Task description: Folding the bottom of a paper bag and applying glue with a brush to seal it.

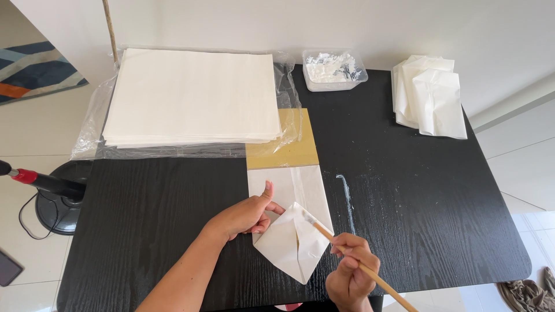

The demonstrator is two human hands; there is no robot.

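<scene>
You are working on the black table (433, 231), and I am taking the folded paper bag (293, 231) in front of you as the landmark. Behind it a yellow-brown card (289, 151) is lying, touching its far edge, and behind that a large stack of white paper sheets (191, 95) is resting on clear plastic wrap (92, 124). Far behind the bag and a little to the right, a clear plastic container (334, 69) is holding white paste. Well to the right of the bag, a pile of finished white paper bags (430, 95) is sitting near the table edge. Just right of the bag a thin white smear (346, 193) is marking the wood. Nothing is blocking your hands.

Your left hand (245, 216) is pressing the bag's left side, fingers curled, thumb raised, gripping nothing. Your right hand (350, 271) is closing its fingers around a wooden brush (347, 257), whose tip is touching the folded bottom flaps. The brush handle is running out of the picture below. Left of the table, a black stand (58, 196) is only partly visible.
</scene>
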